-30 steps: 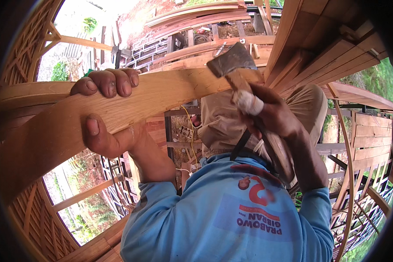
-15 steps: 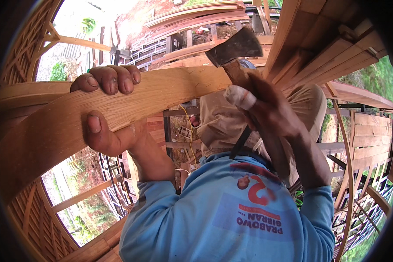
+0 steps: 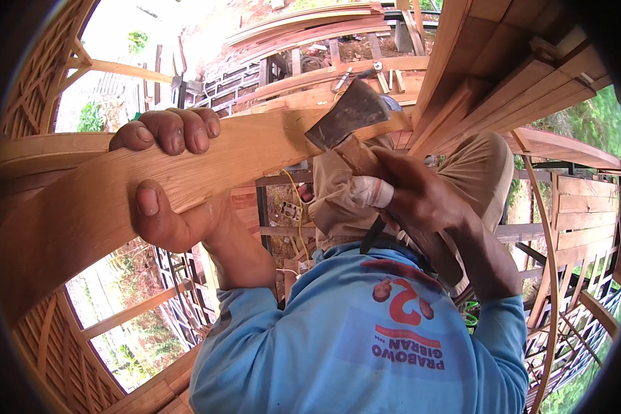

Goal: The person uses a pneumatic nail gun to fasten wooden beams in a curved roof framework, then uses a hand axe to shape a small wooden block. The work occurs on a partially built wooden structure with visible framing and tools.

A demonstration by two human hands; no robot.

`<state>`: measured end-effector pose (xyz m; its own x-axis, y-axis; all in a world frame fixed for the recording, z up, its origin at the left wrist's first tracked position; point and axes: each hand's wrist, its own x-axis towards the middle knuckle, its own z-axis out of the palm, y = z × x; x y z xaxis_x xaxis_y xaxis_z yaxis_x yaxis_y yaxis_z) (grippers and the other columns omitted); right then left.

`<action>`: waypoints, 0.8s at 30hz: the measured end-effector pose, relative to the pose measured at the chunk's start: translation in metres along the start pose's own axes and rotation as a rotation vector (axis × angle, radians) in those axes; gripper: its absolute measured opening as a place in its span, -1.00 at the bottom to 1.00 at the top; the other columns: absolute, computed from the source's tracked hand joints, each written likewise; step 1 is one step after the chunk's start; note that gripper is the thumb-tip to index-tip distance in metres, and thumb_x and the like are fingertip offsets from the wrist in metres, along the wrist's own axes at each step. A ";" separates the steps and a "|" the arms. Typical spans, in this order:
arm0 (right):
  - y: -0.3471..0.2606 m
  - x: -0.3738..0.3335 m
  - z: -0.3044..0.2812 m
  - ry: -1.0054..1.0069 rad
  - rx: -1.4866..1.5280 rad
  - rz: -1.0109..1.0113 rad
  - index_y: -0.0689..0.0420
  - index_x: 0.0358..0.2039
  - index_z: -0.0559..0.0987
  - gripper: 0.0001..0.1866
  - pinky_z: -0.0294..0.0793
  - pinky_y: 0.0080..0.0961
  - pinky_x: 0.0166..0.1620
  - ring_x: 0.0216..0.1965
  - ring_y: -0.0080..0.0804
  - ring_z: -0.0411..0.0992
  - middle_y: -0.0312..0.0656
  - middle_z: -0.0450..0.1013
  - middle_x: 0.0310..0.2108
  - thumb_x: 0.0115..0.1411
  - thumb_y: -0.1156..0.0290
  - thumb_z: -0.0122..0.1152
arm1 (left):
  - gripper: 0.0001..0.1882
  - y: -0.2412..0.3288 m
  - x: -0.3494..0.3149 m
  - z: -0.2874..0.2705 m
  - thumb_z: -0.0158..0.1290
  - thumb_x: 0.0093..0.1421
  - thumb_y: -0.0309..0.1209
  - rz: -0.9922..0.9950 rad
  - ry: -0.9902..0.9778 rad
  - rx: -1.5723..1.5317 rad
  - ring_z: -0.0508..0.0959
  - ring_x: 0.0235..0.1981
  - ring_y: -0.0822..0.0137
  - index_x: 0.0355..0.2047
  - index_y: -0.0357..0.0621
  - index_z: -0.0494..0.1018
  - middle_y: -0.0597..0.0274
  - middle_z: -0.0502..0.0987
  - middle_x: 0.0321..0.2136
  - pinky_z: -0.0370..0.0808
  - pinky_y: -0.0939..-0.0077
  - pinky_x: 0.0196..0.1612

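A long, pale brown wooden board [image 3: 248,146] slants from the lower left up to the middle. My left hand [image 3: 169,179] is wrapped round it, fingers over the upper edge and thumb pressed on the face. In my right hand [image 3: 421,190] is the wooden handle of a hatchet [image 3: 352,116] with a dark metal head. A whitish wrap covers one of this hand's digits. The hatchet head overlaps the board near its right end; whether the blade touches the wood I cannot tell. Most of the handle is hidden by my hand.
Beneath me are my bent legs in tan trousers [image 3: 338,200]. Beyond the board lie stacked planks [image 3: 303,24] and dark metal frames [image 3: 234,86]. Large timber beams [image 3: 504,103] rise at the upper right. A yellow cord [image 3: 298,207] hangs below, and slatted wood panels [image 3: 586,210] stand at the right.
The hatchet head has come down and to the left, from above the board's edge to over its face. My right hand has lowered with it. The left hand keeps its grip on the board.
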<state>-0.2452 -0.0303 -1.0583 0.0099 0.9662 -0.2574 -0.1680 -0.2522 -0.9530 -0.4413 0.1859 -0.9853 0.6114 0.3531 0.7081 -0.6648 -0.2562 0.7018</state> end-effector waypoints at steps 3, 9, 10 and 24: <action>0.016 0.000 0.003 0.247 -0.243 -0.250 0.23 0.06 0.47 -0.59 0.54 -0.29 -0.25 -0.32 -0.15 0.56 -0.03 0.51 -0.33 0.33 0.24 0.23 | -0.52 -0.003 0.001 -0.003 -0.03 0.24 -0.10 -0.024 -0.004 -0.012 0.37 -0.18 0.23 0.09 -0.04 0.37 0.23 0.36 -0.23 0.26 0.14 -0.01; 0.013 0.000 0.010 0.452 -0.837 -0.637 0.19 0.01 0.43 -0.53 0.50 -0.15 -0.36 -0.38 0.09 0.51 0.02 0.49 -0.35 0.12 0.38 0.38 | -0.54 -0.002 0.004 -0.001 -0.05 0.27 -0.15 -0.039 -0.024 -0.045 0.39 -0.16 0.22 0.11 -0.06 0.39 0.22 0.39 -0.20 0.27 0.10 0.01; 0.017 0.002 0.009 0.448 -0.901 -0.631 0.18 0.01 0.44 -0.53 0.50 -0.13 -0.34 -0.37 0.09 0.52 0.01 0.49 -0.37 0.12 0.38 0.38 | -0.54 -0.003 0.005 0.001 -0.05 0.27 -0.15 -0.033 -0.018 -0.053 0.39 -0.16 0.23 0.11 -0.07 0.39 0.23 0.40 -0.20 0.28 0.10 0.01; 0.004 0.009 -0.002 0.156 0.112 0.019 0.22 0.01 0.48 -0.63 0.46 -0.37 -0.43 -0.52 -0.24 0.48 -0.12 0.45 -0.49 0.31 0.27 0.25 | -0.50 -0.005 -0.002 0.000 -0.02 0.23 -0.12 -0.022 -0.029 -0.018 0.40 -0.15 0.24 0.13 -0.07 0.37 0.23 0.39 -0.19 0.27 0.12 0.00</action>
<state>-0.2443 -0.0228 -1.0651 0.1573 0.9393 -0.3050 -0.2782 -0.2542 -0.9263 -0.4396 0.1861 -0.9902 0.6381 0.3323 0.6945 -0.6582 -0.2325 0.7160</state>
